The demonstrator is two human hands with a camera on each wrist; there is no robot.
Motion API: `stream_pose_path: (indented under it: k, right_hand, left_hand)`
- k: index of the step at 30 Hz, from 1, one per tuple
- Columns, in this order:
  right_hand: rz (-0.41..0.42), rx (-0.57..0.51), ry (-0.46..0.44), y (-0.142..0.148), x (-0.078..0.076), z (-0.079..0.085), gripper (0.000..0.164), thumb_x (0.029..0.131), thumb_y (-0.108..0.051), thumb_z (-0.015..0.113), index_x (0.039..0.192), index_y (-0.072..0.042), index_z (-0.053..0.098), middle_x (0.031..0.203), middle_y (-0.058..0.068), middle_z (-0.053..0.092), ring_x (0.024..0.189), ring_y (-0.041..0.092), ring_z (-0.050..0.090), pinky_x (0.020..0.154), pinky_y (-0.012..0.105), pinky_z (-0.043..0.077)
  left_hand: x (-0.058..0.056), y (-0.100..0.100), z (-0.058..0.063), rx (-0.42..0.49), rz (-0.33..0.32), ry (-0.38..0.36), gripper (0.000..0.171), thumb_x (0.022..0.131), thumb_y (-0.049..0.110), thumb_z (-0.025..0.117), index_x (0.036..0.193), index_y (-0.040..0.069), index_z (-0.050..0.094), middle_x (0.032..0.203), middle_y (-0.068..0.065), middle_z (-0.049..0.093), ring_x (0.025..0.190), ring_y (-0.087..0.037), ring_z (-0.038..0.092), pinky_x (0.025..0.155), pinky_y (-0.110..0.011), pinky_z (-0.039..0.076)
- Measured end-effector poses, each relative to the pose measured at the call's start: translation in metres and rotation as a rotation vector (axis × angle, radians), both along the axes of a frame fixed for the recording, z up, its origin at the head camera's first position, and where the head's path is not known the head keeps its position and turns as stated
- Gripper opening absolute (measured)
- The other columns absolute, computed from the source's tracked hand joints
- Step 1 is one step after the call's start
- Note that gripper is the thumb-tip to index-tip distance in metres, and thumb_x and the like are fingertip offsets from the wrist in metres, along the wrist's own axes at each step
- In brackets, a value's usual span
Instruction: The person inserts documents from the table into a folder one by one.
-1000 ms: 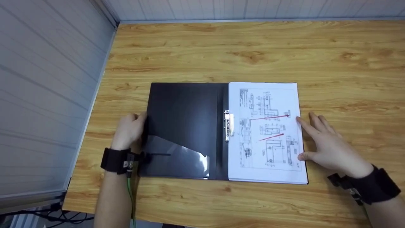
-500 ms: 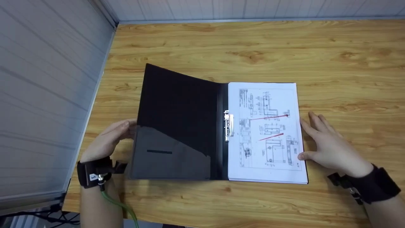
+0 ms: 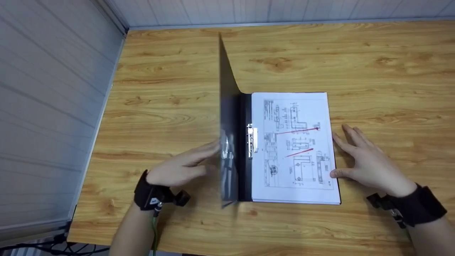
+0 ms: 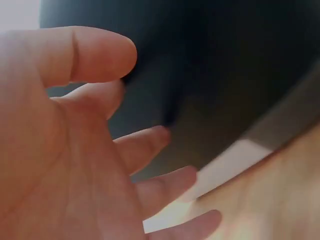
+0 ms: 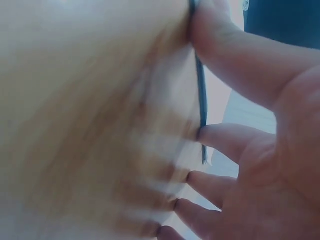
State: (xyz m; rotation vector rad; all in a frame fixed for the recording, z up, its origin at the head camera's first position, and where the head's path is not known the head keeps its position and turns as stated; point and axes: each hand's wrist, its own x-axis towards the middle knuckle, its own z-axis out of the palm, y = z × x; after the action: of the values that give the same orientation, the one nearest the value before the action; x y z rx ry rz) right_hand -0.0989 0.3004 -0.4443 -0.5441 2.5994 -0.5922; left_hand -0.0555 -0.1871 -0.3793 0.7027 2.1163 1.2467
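Note:
A black clip folder lies on the table with its left cover (image 3: 229, 106) raised nearly upright. My left hand (image 3: 186, 165) is at the outer side of that cover, fingertips right against it, fingers extended. In the left wrist view the fingers (image 4: 165, 192) spread toward the dark cover. A stack of paper sheets (image 3: 295, 192) with a printed technical drawing and two red arrows lies on the folder's right side. The silver metal clip (image 3: 250, 140) sits by the spine. My right hand (image 3: 369, 163) rests spread at the right edge, thumb and index finger touching the folder's border.
The wood-grain table (image 3: 170, 85) extends around the folder. A grey panel wall (image 3: 53, 106) borders it on the left, another panel (image 3: 284, 12) at the back. Black cables (image 3: 53, 247) hang below the front left corner.
The left cover has swung up from flat on the table to nearly upright. My left hand has shifted from its outer edge to behind it, moving right. The right hand stays at the folder's edge.

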Motion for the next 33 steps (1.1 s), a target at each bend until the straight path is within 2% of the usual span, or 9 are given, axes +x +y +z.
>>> stream_pose_path:
  k: [3, 5, 8, 12, 16, 19, 22, 27, 33]
  right_hand:
    - [0.001, -0.009, 0.004, -0.001, -0.001, -0.002, 0.114, 0.07, -0.069, 0.075, 0.159, -0.017, 0.025, 0.165, 0.018, -0.001, 0.147, 0.049, -0.001, 0.104, 0.078, 0.007]
    - [0.007, -0.018, 0.008, -0.001, -0.002, -0.002, 0.112, 0.072, -0.067, 0.076, 0.159, -0.018, 0.025, 0.165, 0.018, -0.001, 0.148, 0.048, -0.001, 0.105, 0.077, 0.007]
    - [0.021, -0.035, 0.034, -0.001, -0.002, -0.002, 0.096, 0.08, -0.049, 0.08, 0.157, -0.019, 0.032, 0.166, 0.018, 0.003, 0.148, 0.048, 0.002, 0.105, 0.077, 0.01]
    - [0.037, -0.04, 0.075, -0.001, -0.001, -0.002, 0.078, 0.081, -0.019, 0.079, 0.151, -0.01, 0.044, 0.166, 0.015, 0.006, 0.148, 0.047, 0.005, 0.105, 0.076, 0.014]
    - [0.062, -0.034, 0.08, 0.001, 0.001, -0.004, 0.08, 0.082, -0.031, 0.081, 0.147, -0.001, 0.046, 0.167, 0.012, 0.004, 0.15, 0.043, 0.002, 0.107, 0.074, 0.011]
    - [0.088, -0.068, 0.055, 0.005, 0.001, -0.005, 0.085, 0.082, -0.038, 0.082, 0.147, 0.0, 0.044, 0.167, 0.011, 0.0, 0.151, 0.04, -0.002, 0.107, 0.075, 0.006]
    - [0.11, -0.116, 0.02, 0.008, 0.0, -0.003, 0.085, 0.08, -0.035, 0.083, 0.147, 0.0, 0.044, 0.167, 0.009, 0.0, 0.151, 0.038, -0.004, 0.106, 0.076, 0.003]
    - [0.128, -0.131, -0.012, 0.01, -0.005, 0.001, 0.093, 0.079, -0.04, 0.083, 0.154, -0.008, 0.037, 0.167, 0.009, 0.003, 0.151, 0.037, -0.004, 0.109, 0.073, 0.003]
    - [0.136, -0.116, -0.044, 0.007, -0.007, 0.005, 0.101, 0.08, -0.04, 0.082, 0.157, -0.004, 0.026, 0.166, 0.014, 0.006, 0.15, 0.04, -0.002, 0.112, 0.068, 0.008]
  left_hand:
    - [-0.007, 0.025, -0.012, -0.078, -0.096, 0.156, 0.074, 0.102, 0.016, 0.052, 0.16, 0.032, 0.01, 0.167, 0.006, -0.001, 0.153, -0.023, 0.003, 0.12, -0.047, 0.01]
    - [-0.011, 0.038, -0.02, -0.116, -0.144, 0.247, 0.074, 0.101, 0.018, 0.052, 0.161, 0.031, 0.009, 0.167, 0.002, -0.005, 0.152, -0.031, 0.001, 0.119, -0.052, 0.011]
    - [-0.012, 0.051, -0.029, -0.192, -0.186, 0.321, 0.07, 0.102, 0.024, 0.05, 0.16, 0.033, 0.011, 0.167, 0.001, -0.009, 0.151, -0.037, -0.003, 0.117, -0.06, 0.012]
    - [-0.011, 0.063, -0.038, -0.294, -0.212, 0.336, 0.063, 0.104, 0.038, 0.045, 0.159, 0.035, 0.014, 0.167, 0.005, -0.011, 0.151, -0.032, -0.01, 0.114, -0.066, 0.009]
    - [-0.01, 0.069, -0.045, -0.383, -0.219, 0.382, 0.061, 0.105, 0.043, 0.042, 0.159, 0.031, 0.017, 0.167, 0.004, -0.008, 0.151, -0.029, -0.012, 0.114, -0.067, 0.005]
    - [-0.007, 0.073, -0.047, -0.449, -0.206, 0.427, 0.059, 0.105, 0.044, 0.041, 0.159, 0.031, 0.02, 0.167, 0.004, -0.006, 0.151, -0.028, -0.012, 0.114, -0.067, 0.005]
    - [-0.006, 0.076, -0.045, -0.507, -0.191, 0.456, 0.059, 0.105, 0.045, 0.041, 0.158, 0.031, 0.022, 0.167, 0.004, -0.003, 0.152, -0.026, -0.01, 0.114, -0.067, 0.007]
    - [-0.006, 0.081, -0.041, -0.578, -0.179, 0.467, 0.057, 0.104, 0.046, 0.041, 0.157, 0.03, 0.029, 0.167, 0.003, 0.003, 0.152, -0.025, -0.008, 0.115, -0.065, 0.01]
    - [-0.009, 0.087, -0.034, -0.618, -0.168, 0.463, 0.052, 0.104, 0.047, 0.043, 0.153, 0.029, 0.041, 0.166, 0.0, 0.015, 0.152, -0.029, 0.002, 0.113, -0.067, 0.017]
